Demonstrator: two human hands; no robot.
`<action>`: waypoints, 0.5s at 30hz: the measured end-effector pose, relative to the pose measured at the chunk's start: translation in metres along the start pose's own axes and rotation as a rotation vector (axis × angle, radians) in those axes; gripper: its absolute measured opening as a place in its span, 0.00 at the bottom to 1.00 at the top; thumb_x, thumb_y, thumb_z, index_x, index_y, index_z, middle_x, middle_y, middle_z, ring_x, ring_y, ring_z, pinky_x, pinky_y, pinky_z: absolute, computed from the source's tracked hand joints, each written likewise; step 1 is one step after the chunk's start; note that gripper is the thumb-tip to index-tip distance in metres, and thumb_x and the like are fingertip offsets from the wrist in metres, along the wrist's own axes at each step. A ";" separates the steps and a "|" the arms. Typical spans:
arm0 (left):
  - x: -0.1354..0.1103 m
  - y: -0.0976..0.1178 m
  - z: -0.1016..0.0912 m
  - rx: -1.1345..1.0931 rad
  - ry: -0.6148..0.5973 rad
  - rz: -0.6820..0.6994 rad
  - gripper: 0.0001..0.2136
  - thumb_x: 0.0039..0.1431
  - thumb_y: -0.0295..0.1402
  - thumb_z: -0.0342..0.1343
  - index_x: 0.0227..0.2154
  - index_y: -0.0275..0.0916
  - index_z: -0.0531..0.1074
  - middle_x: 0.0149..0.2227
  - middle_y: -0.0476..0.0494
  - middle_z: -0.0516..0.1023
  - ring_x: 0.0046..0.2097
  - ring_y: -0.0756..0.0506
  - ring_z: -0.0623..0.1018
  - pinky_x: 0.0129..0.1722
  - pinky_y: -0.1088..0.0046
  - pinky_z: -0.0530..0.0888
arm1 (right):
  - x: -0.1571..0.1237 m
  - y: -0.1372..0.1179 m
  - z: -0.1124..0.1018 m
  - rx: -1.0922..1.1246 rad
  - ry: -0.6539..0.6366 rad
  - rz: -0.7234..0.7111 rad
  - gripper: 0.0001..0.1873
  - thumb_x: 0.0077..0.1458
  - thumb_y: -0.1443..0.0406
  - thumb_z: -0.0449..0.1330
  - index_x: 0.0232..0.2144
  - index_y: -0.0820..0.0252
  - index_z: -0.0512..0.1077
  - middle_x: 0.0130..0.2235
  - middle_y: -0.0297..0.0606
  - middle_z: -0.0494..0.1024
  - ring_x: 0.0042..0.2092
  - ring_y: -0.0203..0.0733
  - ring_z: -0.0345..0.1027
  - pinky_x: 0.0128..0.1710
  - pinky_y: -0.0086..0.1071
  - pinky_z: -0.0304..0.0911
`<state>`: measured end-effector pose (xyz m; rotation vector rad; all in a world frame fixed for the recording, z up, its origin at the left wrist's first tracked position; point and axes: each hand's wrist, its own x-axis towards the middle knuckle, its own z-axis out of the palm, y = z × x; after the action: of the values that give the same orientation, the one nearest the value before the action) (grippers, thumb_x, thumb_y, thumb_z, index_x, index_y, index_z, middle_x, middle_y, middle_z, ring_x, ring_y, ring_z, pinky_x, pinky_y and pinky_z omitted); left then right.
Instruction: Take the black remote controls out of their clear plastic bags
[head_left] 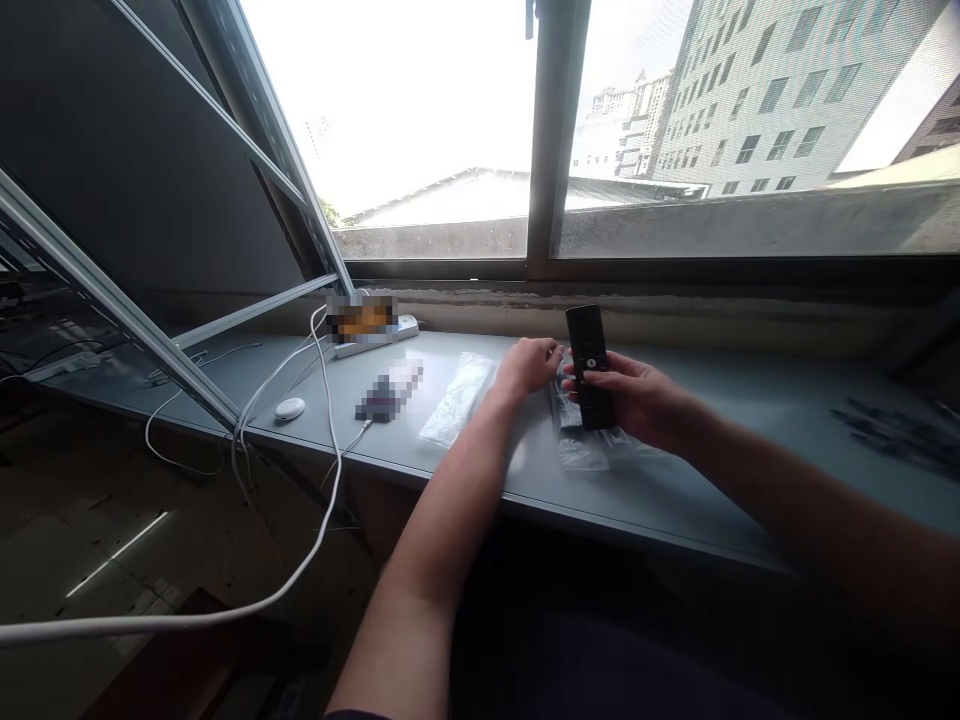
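A slim black remote control (586, 345) stands nearly upright in my right hand (637, 395), whose thumb lies on its front by a round light button. My left hand (529, 365) is just left of the remote, with its fingers curled down; what they hold, if anything, is hidden. Below the remote, a clear plastic bag (585, 455) with dark contents lies on the grey table (525, 465), partly covered by my right hand. Left of my left forearm rests a clear bag (456, 400) with something whitish inside.
A blurred-out device (386, 395) with a white plug lies further left, near a small white rounded object (289, 409). Behind stands a white power strip (375, 338). A white cable (330, 500) loops across the front left. Dark pieces (892, 430) lie at right; a metal frame (247, 140) slants at left.
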<state>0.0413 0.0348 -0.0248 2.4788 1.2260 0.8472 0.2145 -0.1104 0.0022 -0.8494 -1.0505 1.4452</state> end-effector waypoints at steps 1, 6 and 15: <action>0.000 0.000 0.000 0.005 -0.002 -0.001 0.18 0.78 0.40 0.52 0.38 0.40 0.86 0.39 0.39 0.87 0.38 0.43 0.80 0.40 0.69 0.69 | 0.000 0.001 0.001 -0.042 0.003 -0.058 0.17 0.57 0.65 0.81 0.48 0.56 0.86 0.49 0.44 0.90 0.46 0.47 0.85 0.53 0.41 0.82; 0.000 0.001 -0.001 0.016 -0.009 0.012 0.17 0.77 0.39 0.54 0.39 0.40 0.86 0.40 0.38 0.88 0.39 0.42 0.82 0.41 0.68 0.70 | -0.004 0.003 0.008 -0.263 0.044 -0.305 0.20 0.55 0.57 0.84 0.48 0.50 0.88 0.48 0.38 0.90 0.53 0.52 0.84 0.64 0.52 0.76; 0.005 -0.011 0.011 -0.032 -0.067 0.120 0.16 0.74 0.42 0.58 0.52 0.42 0.87 0.52 0.38 0.87 0.54 0.39 0.82 0.58 0.65 0.76 | -0.005 0.002 0.008 -0.505 -0.001 -0.510 0.07 0.58 0.59 0.81 0.40 0.46 0.90 0.56 0.39 0.89 0.74 0.59 0.68 0.80 0.61 0.53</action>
<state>0.0431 0.0456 -0.0369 2.5540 1.0422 0.7994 0.2076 -0.1168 0.0031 -0.8435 -1.5347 0.7598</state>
